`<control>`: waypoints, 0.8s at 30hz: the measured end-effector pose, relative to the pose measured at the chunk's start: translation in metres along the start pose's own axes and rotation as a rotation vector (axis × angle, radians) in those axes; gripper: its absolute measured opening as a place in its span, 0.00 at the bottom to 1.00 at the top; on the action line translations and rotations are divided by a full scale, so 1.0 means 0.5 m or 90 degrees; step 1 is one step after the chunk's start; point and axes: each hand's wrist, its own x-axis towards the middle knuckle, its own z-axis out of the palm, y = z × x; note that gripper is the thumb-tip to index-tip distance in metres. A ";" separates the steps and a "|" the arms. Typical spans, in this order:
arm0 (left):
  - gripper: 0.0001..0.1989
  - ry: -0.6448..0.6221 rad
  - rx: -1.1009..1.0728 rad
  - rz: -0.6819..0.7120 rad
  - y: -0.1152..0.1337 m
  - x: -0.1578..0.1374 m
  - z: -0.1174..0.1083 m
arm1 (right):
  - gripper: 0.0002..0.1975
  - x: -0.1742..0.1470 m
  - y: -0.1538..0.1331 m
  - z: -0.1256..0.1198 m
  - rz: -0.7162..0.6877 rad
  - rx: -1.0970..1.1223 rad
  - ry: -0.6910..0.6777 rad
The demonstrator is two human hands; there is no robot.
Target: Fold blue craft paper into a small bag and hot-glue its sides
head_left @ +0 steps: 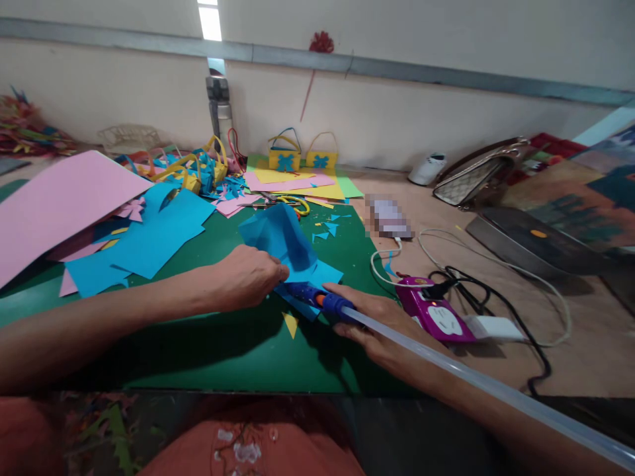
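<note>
My left hand (248,274) is closed on the near edge of a folded blue paper piece (280,235), which stands up off the green mat. In my right hand (370,314) is a blue hot glue gun (310,295), its front end at the blue paper close to my left fingers. A long clear glue stick (446,361) runs out of the gun's back over my right forearm. Flat blue paper (327,271) lies under the gun. Nearer to me on the mat rests a small yellow paper triangle (290,324). The gun's tip is hidden.
Left of my arm lie blue sheets (163,238) and a large pink sheet (74,198). Yellow-handled scissors (295,205) lie behind the folded piece. Two small yellow paper bags (285,158) stand at the back. To the right are a purple power strip (436,311), cables and a phone (389,217).
</note>
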 end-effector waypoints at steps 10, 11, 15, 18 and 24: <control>0.08 0.002 0.006 -0.001 0.003 0.000 0.000 | 0.22 -0.014 0.004 0.000 -0.018 0.001 0.024; 0.08 0.002 0.001 -0.002 0.003 0.000 0.000 | 0.22 -0.014 0.004 0.000 -0.018 0.000 0.026; 0.07 0.009 -0.007 -0.001 0.002 0.000 0.002 | 0.23 -0.016 0.001 -0.002 0.010 0.000 0.020; 0.07 0.003 0.002 -0.003 0.003 0.001 0.002 | 0.24 -0.019 -0.002 -0.007 0.023 0.011 0.011; 0.08 0.013 0.000 0.002 0.004 0.000 0.003 | 0.26 -0.029 0.006 -0.009 0.053 0.036 0.013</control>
